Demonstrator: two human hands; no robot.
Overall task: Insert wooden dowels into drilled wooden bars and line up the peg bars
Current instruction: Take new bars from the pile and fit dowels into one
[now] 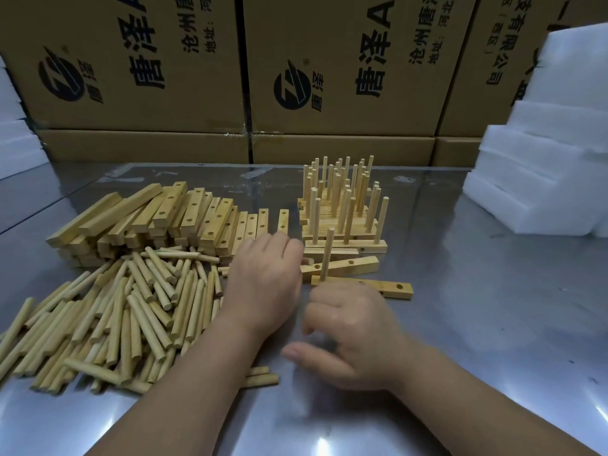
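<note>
Step in hand: pegging the near bar (371,287), which lies flat on the bench (477,324) just ahead of R grip (348,327). One dowel (327,251) stands upright in its L-end hole; the hole near R end shows empty, the mid one is faint. The 2nd bar (342,265) lies just behind, slightly skewed, holes open, no peg. L grip (266,278): fingers curled, knuckles up, at L ends of both bars. Fingertips are hidden, so can't tell if it pinches a bar or only steadies it. R grip: fingers loosely curled near the dowel's foot, thumb out to L, motion-blurred, not around the shaft. Can't tell whether anything sits in the palm. Finished peg bars (345,225) are stacked in rows behind, pegs up, touching one another. Stock: loose dowels (131,311) heaped L of L grip, blank bars (164,215) piled behind them. Rear & R: boxes (148,77), foam blocks (543,159). Judgement: this bar is only begun and much stock is left, so the task overall is far from done. Next move prob. calls for a fresh dowel from the heap, its end set square over the mid hole and pressed straight down while L grip pins the bar; a tilt would likely jam it. Once filled, the bar wants sliding flush against the stack.
</note>
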